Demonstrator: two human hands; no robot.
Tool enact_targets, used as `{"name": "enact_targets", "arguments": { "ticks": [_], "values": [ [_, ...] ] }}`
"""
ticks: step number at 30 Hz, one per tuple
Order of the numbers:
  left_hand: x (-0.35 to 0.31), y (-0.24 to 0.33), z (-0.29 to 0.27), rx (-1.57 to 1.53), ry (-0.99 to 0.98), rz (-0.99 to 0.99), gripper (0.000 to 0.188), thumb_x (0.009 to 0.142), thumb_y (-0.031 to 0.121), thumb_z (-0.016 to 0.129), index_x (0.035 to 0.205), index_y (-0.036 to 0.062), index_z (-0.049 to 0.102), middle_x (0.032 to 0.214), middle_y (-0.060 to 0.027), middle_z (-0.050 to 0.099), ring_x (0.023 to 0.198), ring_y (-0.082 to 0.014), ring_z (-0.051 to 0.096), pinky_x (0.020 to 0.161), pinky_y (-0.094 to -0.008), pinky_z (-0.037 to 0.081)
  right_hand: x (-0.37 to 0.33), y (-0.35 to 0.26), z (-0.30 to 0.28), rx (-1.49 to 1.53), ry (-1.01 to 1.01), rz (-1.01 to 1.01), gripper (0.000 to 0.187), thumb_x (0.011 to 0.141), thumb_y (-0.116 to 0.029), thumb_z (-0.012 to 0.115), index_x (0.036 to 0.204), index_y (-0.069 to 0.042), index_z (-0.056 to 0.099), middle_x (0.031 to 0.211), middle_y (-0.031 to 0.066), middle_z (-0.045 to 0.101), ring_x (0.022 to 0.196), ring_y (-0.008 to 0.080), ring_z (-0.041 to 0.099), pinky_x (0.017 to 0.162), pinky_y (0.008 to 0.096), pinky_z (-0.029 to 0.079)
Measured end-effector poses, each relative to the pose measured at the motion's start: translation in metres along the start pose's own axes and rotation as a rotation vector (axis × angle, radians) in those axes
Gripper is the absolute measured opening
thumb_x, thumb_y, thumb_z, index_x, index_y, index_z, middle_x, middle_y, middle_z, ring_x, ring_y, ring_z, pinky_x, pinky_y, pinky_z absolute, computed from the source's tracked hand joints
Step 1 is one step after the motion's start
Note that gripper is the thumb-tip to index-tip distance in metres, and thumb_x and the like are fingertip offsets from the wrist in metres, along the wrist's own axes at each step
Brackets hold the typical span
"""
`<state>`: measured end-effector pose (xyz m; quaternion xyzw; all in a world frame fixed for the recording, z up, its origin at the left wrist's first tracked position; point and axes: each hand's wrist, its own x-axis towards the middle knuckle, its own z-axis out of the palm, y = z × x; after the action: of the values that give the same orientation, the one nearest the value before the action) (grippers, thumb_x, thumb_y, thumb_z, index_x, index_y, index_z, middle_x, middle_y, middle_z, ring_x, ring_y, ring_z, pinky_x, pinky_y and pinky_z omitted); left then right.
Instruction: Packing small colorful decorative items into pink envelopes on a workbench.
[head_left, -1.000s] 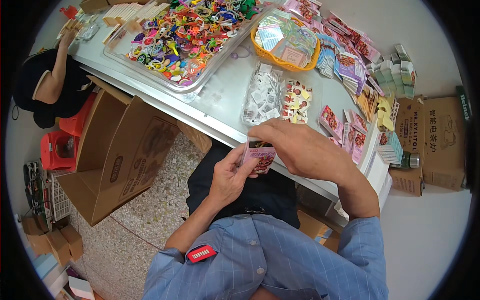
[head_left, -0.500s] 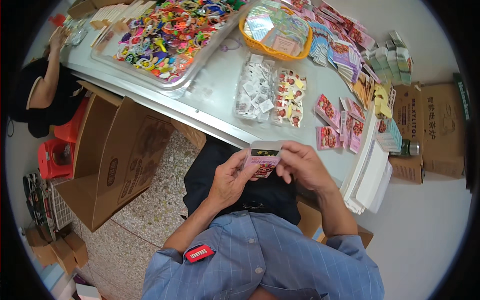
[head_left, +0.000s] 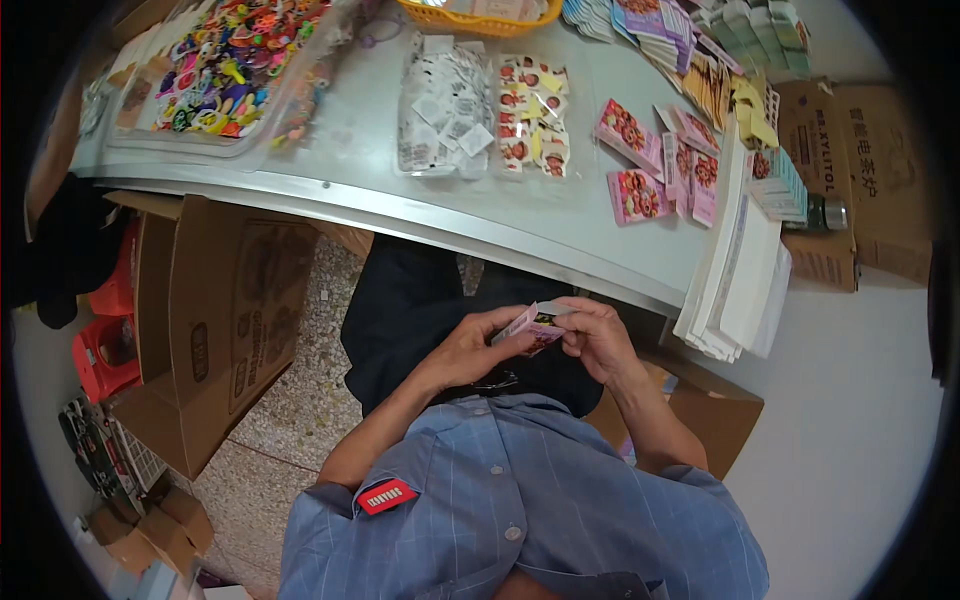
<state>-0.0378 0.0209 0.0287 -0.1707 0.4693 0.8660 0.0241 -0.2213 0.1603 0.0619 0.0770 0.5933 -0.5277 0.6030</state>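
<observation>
A small pink cartoon-printed box (head_left: 533, 326) is held over my lap, tilted almost flat, just below the table's metal front edge (head_left: 480, 235). My left hand (head_left: 465, 347) grips its left side with thumb and fingers. My right hand (head_left: 598, 338) pinches its right end, where a flap sticks out. On the table above lie more pink boxes (head_left: 636, 195), a clear pack of white tags (head_left: 445, 110) and a pack of small cartoon cards (head_left: 530, 115).
A clear tray of colourful plastic trinkets (head_left: 225, 70) sits far left. A stack of white sheets (head_left: 745, 275) overhangs the table's right end. Open cardboard cartons (head_left: 215, 310) stand on the floor to my left, more cartons (head_left: 860, 180) at right, red stools (head_left: 105, 345) beyond.
Both hands have come down and toward my body with the pink box, from the table edge to my lap. The box has tipped from upright to nearly flat. My head has tilted down.
</observation>
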Motion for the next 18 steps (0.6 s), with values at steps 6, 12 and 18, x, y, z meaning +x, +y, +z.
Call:
{"name": "enact_targets", "arguments": {
  "ticks": [6, 12, 18],
  "values": [
    [0.006, 0.003, -0.002, -0.343, 0.225, -0.178, 0.022, 0.104, 0.022, 0.062, 0.112, 0.003, 0.07, 0.096, -0.0009, 0.071, 0.086, -0.0058, 0.064, 0.077, -0.0219, 0.052, 0.001, 0.017, 0.007, 0.079, -0.028, 0.001, 0.026, 0.089, -0.001, 0.066, 0.115, -0.001, 0.069, 0.08, 0.0016, 0.061, 0.062, 0.0073, 0.05, 0.049, 0.0227, 0.037],
    [0.0, 0.001, -0.001, -0.25, 0.314, -0.08, 0.014, 0.1, 0.017, 0.067, 0.107, 0.0042, 0.07, 0.092, 0.0001, 0.07, 0.083, -0.0043, 0.063, 0.074, -0.0201, 0.051, 0.005, 0.035, 0.008, 0.254, -0.049, 0.022, 0.026, 0.091, -0.003, 0.068, 0.117, -0.003, 0.067, 0.078, 0.0, 0.06, 0.061, 0.0054, 0.048, 0.047, 0.0214, 0.034],
    [-0.008, -0.014, -0.002, -0.465, 0.37, -0.052, 0.012, 0.099, 0.015, 0.068, 0.106, 0.0049, 0.069, 0.095, -0.0016, 0.07, 0.084, -0.0071, 0.065, 0.078, -0.023, 0.054, 0.01, 0.04, 0.018, 0.012, -0.085, -0.083, 0.021, 0.094, -0.013, 0.073, 0.112, -0.003, 0.07, 0.079, -0.0023, 0.062, 0.055, 0.0017, 0.043, 0.046, 0.0181, 0.029]
  ]
}}
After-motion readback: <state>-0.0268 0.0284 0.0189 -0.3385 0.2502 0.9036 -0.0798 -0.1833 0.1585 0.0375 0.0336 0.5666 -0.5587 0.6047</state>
